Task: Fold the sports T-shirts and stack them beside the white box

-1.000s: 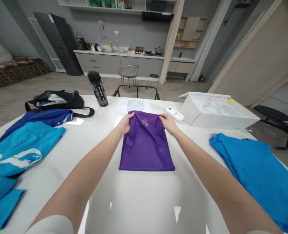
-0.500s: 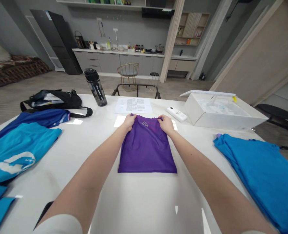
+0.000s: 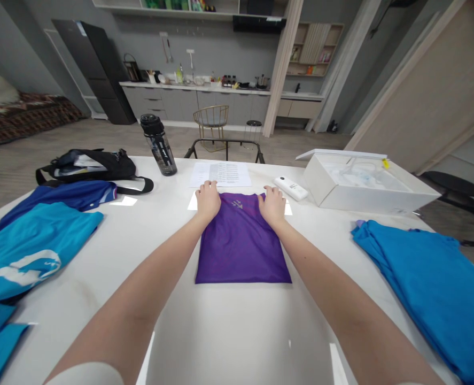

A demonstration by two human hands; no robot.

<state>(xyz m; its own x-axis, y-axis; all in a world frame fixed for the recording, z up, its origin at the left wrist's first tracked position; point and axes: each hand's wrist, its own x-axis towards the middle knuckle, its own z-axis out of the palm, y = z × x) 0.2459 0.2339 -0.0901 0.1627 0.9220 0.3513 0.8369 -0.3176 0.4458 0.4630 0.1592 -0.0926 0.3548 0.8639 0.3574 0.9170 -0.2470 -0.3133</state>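
Purple shirt (image 3: 242, 248): folded into a near-rectangle, lying flat on the white table (image 3: 237, 321) between the two hands, most of it stretching back toward the person between the forearms.
Left hand (image 3: 208, 200): palm down at the shirt's far left corner, fingers extended and slightly apart, pointing past the far edge; whether any cloth is caught under the palm cannot be told.
Right hand (image 3: 272, 205): palm down at the far right corner, fingers loosely spread, thumb at the cloth; no clear pinch shows.
Grey print (image 3: 237, 204): small, near the far edge, in the gap between the hands.
Near hem: straight, well apart from both hands.
Beyond the hands: printed sheets (image 3: 220, 174) ahead of the shirt, a white handheld device (image 3: 290, 188) near the right hand.
Left side: black bag (image 3: 92, 167), water bottle (image 3: 159, 147), navy garment (image 3: 70, 193) and light blue shirt (image 3: 40, 235).
Right side: blue shirt (image 3: 425, 278), with an open white box (image 3: 375, 198) beyond it.
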